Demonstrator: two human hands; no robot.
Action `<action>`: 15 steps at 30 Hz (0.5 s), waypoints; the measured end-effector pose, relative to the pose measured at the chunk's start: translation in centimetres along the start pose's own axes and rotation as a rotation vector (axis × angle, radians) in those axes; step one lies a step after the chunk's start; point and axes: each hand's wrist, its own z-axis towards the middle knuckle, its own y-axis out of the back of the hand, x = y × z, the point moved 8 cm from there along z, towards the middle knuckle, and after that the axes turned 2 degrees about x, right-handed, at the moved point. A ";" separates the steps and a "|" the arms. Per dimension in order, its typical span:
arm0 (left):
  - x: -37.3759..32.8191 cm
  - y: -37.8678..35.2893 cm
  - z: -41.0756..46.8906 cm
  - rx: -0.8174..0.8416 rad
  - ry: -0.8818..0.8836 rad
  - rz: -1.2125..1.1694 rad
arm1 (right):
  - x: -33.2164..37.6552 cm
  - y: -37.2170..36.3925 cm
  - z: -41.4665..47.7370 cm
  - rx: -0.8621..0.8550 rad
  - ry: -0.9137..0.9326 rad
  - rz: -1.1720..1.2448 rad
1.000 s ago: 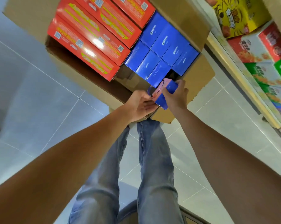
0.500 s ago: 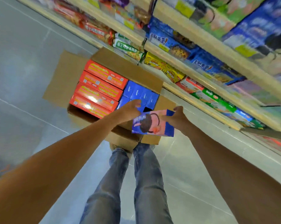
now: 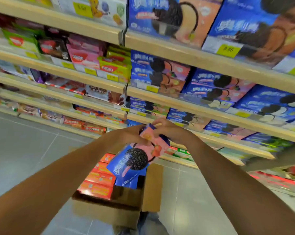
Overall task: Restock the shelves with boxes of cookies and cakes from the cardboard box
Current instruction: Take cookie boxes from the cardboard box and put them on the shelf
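A yellow price tag [image 3: 228, 49] on the top shelf edge, in the upper right of the frame, is showing "9.90". A pink box [image 3: 84, 57] and a green box [image 3: 113, 69] near the middle left are showing the word "nabati" in a red shape. The other tags and box words are looking too blurry to read.

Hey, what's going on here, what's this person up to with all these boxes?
A person is restocking a shop shelf. Both hands, the left hand and the right hand, hold a blue and pink cookie box by its upper end, raised in front of the shelves, where similar blue boxes already stand. Below, on the floor, the open cardboard box holds red boxes and more blue ones. The held box is not yet on a shelf.
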 end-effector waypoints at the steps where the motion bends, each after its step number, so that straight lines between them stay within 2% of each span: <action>1: -1.9 0.9 -1.3 -0.025 -0.022 0.108 | 1.6 1.0 -1.1 -0.025 0.030 0.008; 6: -11.5 6.9 -9.0 -0.267 -0.135 0.408 | 11.8 6.8 -8.4 -0.235 0.253 0.088; 10: -19.9 10.9 -16.2 -0.472 -0.269 0.448 | 20.0 10.2 -16.2 -0.384 0.496 0.231; 15: -27.4 13.8 -23.2 -0.658 -0.365 0.559 | 25.9 14.5 -23.6 -0.488 0.754 0.416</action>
